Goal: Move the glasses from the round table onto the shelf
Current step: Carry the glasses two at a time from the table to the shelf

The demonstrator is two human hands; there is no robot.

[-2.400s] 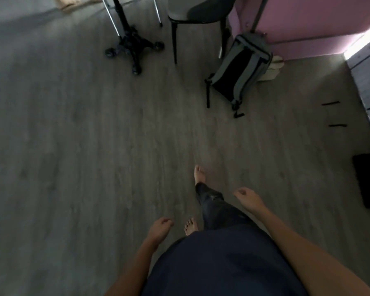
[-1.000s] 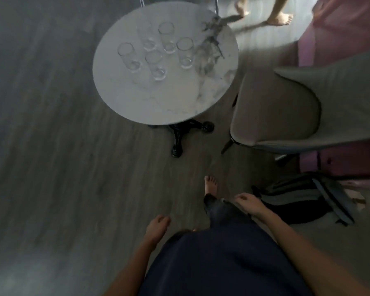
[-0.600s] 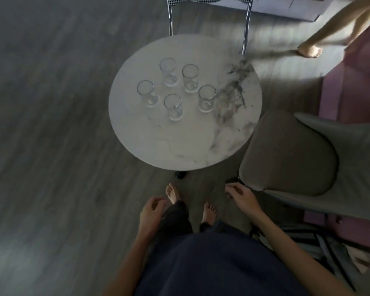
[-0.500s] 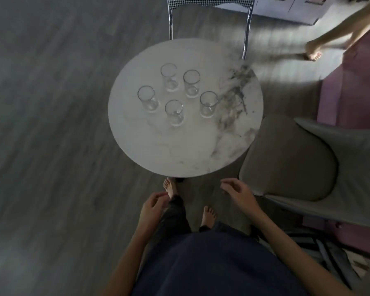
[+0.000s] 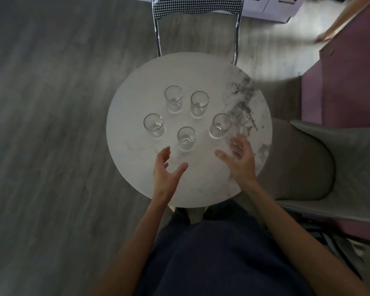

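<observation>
Several clear empty glasses stand upright in a loose ring on the round white marble table [image 5: 137, 95]. The nearest glass [image 5: 186, 138] is at the front middle, one glass [image 5: 154, 126] sits at the left and one glass [image 5: 220, 125] at the right. My left hand [image 5: 166, 171] hovers open over the table, just short of the nearest glass. My right hand [image 5: 239, 161] is open too, fingers spread, just below the right glass. Neither hand touches a glass. No shelf is in view.
A chrome chair with a checked back [image 5: 197, 6] stands behind the table. A grey padded chair [image 5: 308, 163] touches the table's right side, with a pink wall or cabinet [image 5: 355, 82] beyond. Another person's leg [image 5: 338, 24] shows top right. Grey wood floor lies left.
I have walked up to the table. Both hands have risen from my sides and now reach over the tabletop toward the glasses, fingers spread.
</observation>
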